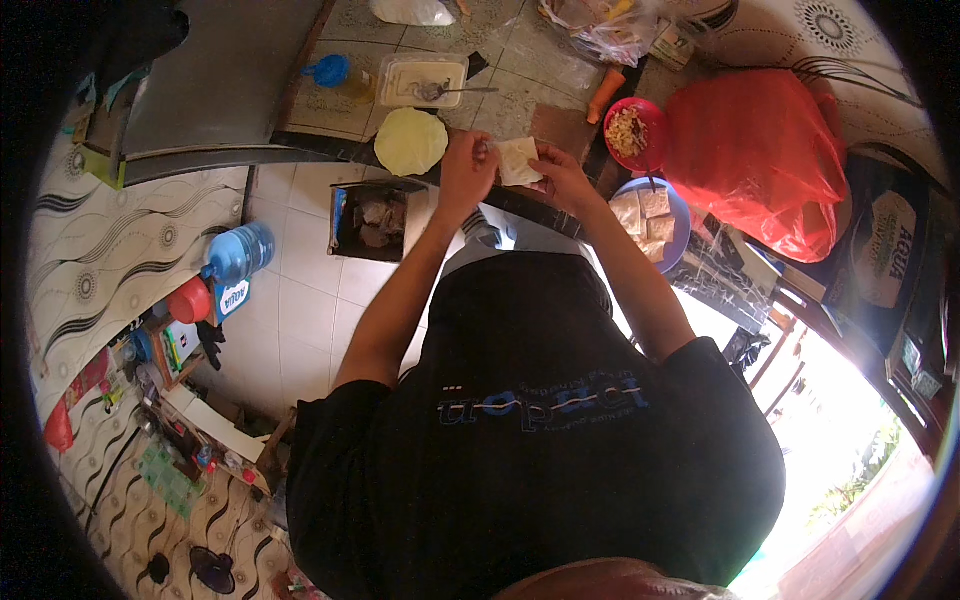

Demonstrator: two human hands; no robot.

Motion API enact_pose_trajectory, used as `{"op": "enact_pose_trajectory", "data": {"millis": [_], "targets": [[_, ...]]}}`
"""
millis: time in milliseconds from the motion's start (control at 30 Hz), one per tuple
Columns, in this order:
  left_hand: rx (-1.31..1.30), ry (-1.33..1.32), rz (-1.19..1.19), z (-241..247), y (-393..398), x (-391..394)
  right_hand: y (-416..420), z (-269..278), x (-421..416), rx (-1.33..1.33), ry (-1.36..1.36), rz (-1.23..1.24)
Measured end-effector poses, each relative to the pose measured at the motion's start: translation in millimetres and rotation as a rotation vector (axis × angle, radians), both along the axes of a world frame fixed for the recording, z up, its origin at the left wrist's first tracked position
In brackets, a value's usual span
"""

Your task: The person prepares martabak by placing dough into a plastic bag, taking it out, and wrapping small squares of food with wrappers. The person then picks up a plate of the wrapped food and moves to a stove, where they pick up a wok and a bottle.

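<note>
A pale, square folded wrapper (519,161) is held just above the counter's front edge. My right hand (566,178) pinches its right side between thumb and fingers. At its left edge are the curled fingers of my left hand (469,171); whether they grip it is hard to see. Left of that hand lies a round, pale yellow wrapper sheet (411,141), perhaps a stack. To the right, a red bowl (658,124) contains a crumbly yellowish filling (627,133). Several similar square parcels (654,202) rest on a bluish-purple plate (681,238) nearer me.
Behind the wrappers stand a plastic tub (390,67) of whitish paste with a spoon (457,91), and a blue-lidded container (330,71). A carrot (604,96) lies near the bowl. A large red plastic bag (754,161) bulges at right. Below the counter sits an open box (412,225).
</note>
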State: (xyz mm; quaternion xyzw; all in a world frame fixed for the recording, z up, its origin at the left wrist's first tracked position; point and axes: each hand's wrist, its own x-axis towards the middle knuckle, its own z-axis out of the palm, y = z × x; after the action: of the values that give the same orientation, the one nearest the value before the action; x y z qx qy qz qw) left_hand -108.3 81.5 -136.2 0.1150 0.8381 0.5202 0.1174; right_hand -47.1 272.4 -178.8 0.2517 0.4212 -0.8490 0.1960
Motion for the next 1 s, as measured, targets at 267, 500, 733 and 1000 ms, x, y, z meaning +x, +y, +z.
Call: {"op": "enact_pose_trajectory", "data": {"millis": [267, 500, 733, 1000], "targets": [[-0.178, 0.385, -0.136, 9.4, 10.6, 28.2, -8.0, 13.7, 1.2, -0.116, 0.004, -0.099], [-0.069, 0.339, -0.184, 36.9, 13.7, 16.1, 1.1, 50.0, -3.2, -0.139, 0.102, -0.122], [0.042, 0.158, -0.143, 53.9, 18.3, 17.4, 8.0, 56.3, -2.9, -0.213, 0.083, -0.136], [-0.013, 0.245, -0.15, 59.8, 16.9, 22.4, 10.8, 65.4, -2.6, -0.217, 0.107, -0.114]]}}
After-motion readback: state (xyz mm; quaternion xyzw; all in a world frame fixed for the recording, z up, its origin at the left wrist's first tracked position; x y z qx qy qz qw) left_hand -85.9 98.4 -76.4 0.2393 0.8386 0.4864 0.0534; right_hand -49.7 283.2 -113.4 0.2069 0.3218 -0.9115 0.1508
